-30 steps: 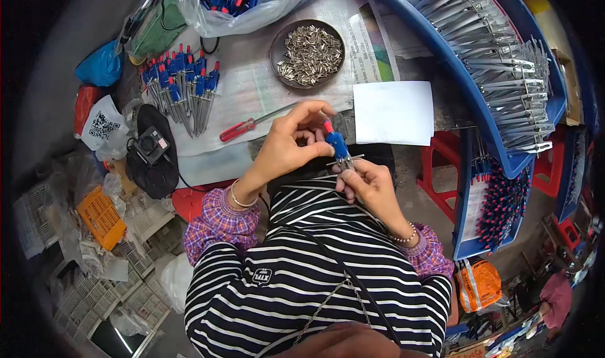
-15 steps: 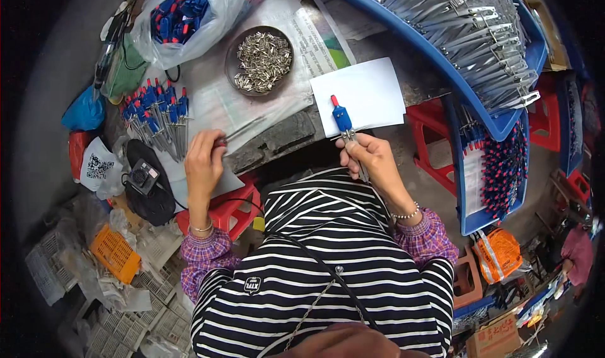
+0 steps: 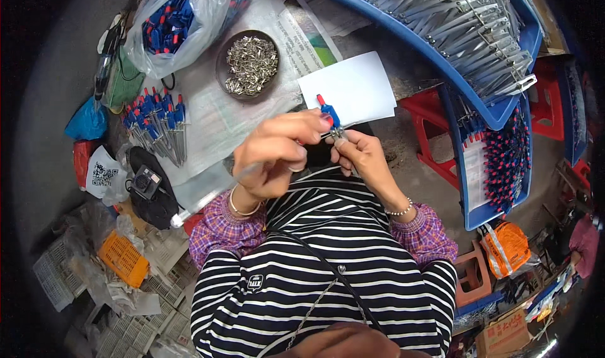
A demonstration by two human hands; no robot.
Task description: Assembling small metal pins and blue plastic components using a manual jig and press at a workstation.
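While the right hand [image 3: 365, 159] pinches a red-tipped blue piece [image 3: 331, 114] by its metal end near the white sheet [image 3: 359, 84], seemingly to steady it, the left hand [image 3: 272, 153], left of the sheet, grips what may be a blurred screwdriver [image 3: 207, 200].

Blue-bodied, red-tipped tool [image 3: 329, 113] in your right hand [image 3: 358, 154]

You grip its silver shank, the red tip overlapping the white paper [image 3: 354, 84]. Your left hand [image 3: 272, 151] sits just beside it, a blurred pale rod [image 3: 205, 201] slanting down-left. On the desk [image 3: 413, 73], a round bowl [image 3: 220, 69] holds small silver pins [image 3: 253, 61]; similar tools [image 3: 157, 120] lie bunched further left.
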